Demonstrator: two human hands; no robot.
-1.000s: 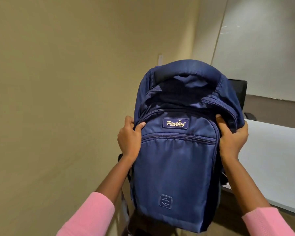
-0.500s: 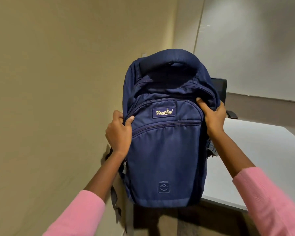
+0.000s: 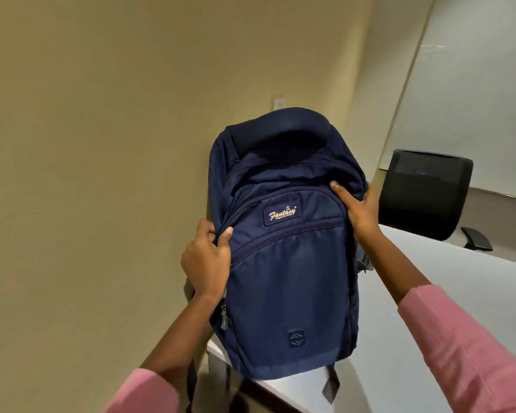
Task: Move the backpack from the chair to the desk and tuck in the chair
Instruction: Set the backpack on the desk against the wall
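Backpack (image 3: 289, 263), navy with a "Fantasy" patch, stood upright on the white desk (image 3: 459, 308) corner by the wall. Left hand (image 3: 206, 260) and right hand (image 3: 359, 210) each clamped its sides, pink sleeves showing.

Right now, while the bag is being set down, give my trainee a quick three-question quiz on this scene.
1. True or false: the navy blue fabric backpack stands upright on the near corner of the white desk.
2. Which hand grips the backpack higher up? A) left hand B) right hand
3. Fill in: the black mesh office chair at the far side of the desk holds ____.

Key:
1. True; its base meets the desk corner, next to the beige wall.
2. B; the right hand holds the upper side by the top pocket, the left hand grips the opposite edge lower down.
3. Nothing visible; only its backrest and an armrest show.
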